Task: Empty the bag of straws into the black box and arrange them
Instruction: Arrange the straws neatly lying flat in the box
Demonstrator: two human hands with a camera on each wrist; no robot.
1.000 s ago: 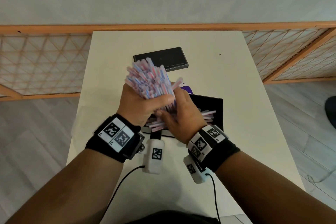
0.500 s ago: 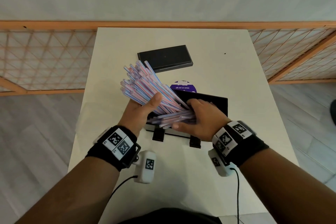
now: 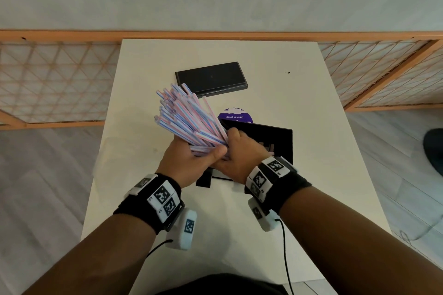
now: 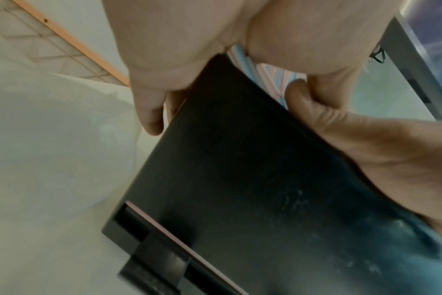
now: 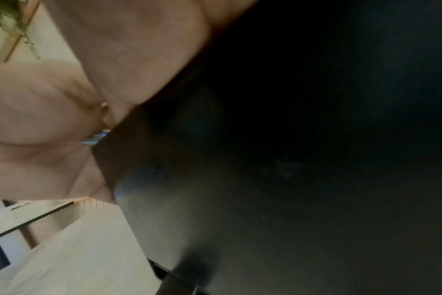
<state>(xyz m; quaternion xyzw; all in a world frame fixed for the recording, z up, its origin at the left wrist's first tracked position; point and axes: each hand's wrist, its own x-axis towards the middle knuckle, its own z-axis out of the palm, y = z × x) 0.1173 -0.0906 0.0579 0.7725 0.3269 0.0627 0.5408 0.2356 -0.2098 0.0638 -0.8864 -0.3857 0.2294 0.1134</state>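
A thick bundle of pink, blue and white striped straws (image 3: pixel 189 119) fans up and to the left from my left hand (image 3: pixel 191 158), which grips it near its lower end. My right hand (image 3: pixel 233 151) presses against the left one, its fingers curled round the bundle's lower end above the black box (image 3: pixel 278 141). A few straws lie inside the box by my right wrist. In the left wrist view the box wall (image 4: pixel 240 179) fills the middle and the straws (image 4: pixel 273 79) show between the fingers. The right wrist view is mostly dark box (image 5: pixel 290 159).
The box's black lid (image 3: pixel 211 79) lies flat farther back on the white table (image 3: pixel 311 107). A round purple sticker (image 3: pixel 236 115) sits just behind the box. A clear plastic bag (image 3: pixel 112 158) lies faintly visible left of the box. A wooden lattice rail (image 3: pixel 48 79) borders the table.
The bundle has tipped from upright to leaning left and away. My right hand left the loose straws in the box and closed on the bundle's lower end, beside my left hand.
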